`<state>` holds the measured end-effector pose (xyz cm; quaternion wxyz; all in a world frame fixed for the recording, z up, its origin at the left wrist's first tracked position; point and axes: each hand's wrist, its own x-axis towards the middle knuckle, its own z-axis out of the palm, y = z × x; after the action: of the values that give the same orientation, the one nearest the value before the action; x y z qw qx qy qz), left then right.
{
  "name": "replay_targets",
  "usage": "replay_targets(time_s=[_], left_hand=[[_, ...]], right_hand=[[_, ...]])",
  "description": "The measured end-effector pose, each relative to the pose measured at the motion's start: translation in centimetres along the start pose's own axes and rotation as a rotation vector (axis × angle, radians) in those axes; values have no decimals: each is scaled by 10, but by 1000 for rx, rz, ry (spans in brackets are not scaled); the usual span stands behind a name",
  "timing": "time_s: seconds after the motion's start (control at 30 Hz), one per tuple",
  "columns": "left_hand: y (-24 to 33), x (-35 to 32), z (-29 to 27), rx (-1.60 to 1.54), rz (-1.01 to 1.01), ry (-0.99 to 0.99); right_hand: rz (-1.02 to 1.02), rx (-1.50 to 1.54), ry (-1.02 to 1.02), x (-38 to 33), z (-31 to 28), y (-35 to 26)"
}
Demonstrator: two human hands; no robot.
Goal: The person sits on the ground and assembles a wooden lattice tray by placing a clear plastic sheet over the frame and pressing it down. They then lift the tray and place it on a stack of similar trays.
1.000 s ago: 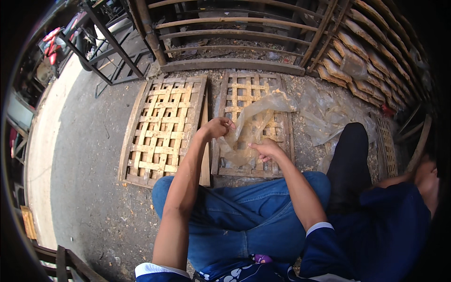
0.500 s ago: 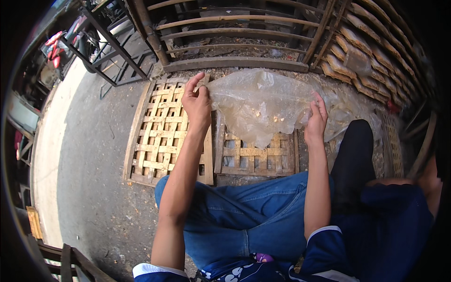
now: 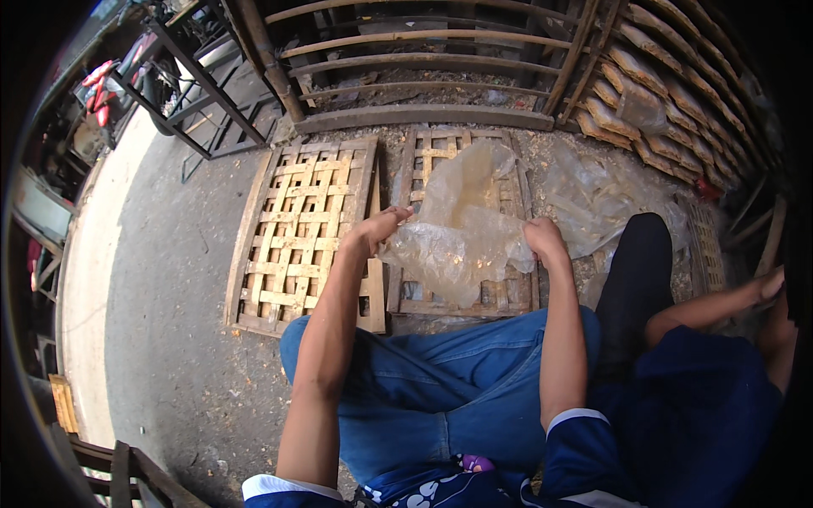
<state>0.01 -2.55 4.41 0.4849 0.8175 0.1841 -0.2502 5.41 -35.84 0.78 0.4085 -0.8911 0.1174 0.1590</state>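
Clock directions run from the thin, crumpled, translucent plastic sheet [image 3: 461, 254], which lies bunched over a rectangular wood-framed tray of woven slats [image 3: 423, 308], hiding much of its lattice. At nine o'clock lies a similar pale yellow woven-slat tray [image 3: 303, 240], its slats uncovered, with the edge of another wooden frame [image 3: 376, 296] showing beneath its right side. A third lattice tray [image 3: 705, 245], partly hidden, is at three o'clock, beyond a heap of loose clear plastic film [image 3: 576, 207]. The right hand [image 3: 544, 237] is clenched on the sheet's right edge; the left hand [image 3: 385, 227] is at its left edge with fingers stretched inward, and I cannot tell whether they pinch it. At twelve o'clock a rack of brown horizontal poles [image 3: 423, 38] rises behind a grey wooden beam [image 3: 423, 118]. Flat tan slabs stacked in layers [image 3: 635, 80] stand at two o'clock, and a dark angular metal frame [image 3: 203, 80] at ten. Another person's black-clad knee [image 3: 648, 241] crowds in at three o'clock, in front of the third tray, while the wearer's blue-jeaned legs [image 3: 440, 372] fill six o'clock.
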Motion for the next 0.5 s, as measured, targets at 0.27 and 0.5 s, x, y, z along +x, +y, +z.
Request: replay_targets(time_s=[0.27, 0.5], left_hand=[[8, 28, -8, -686, 697, 295], [54, -48, -23, -224, 1252, 912]], right_hand=[[-537, 758, 222, -33, 3, -63], [-889, 944, 471, -39, -5, -69]])
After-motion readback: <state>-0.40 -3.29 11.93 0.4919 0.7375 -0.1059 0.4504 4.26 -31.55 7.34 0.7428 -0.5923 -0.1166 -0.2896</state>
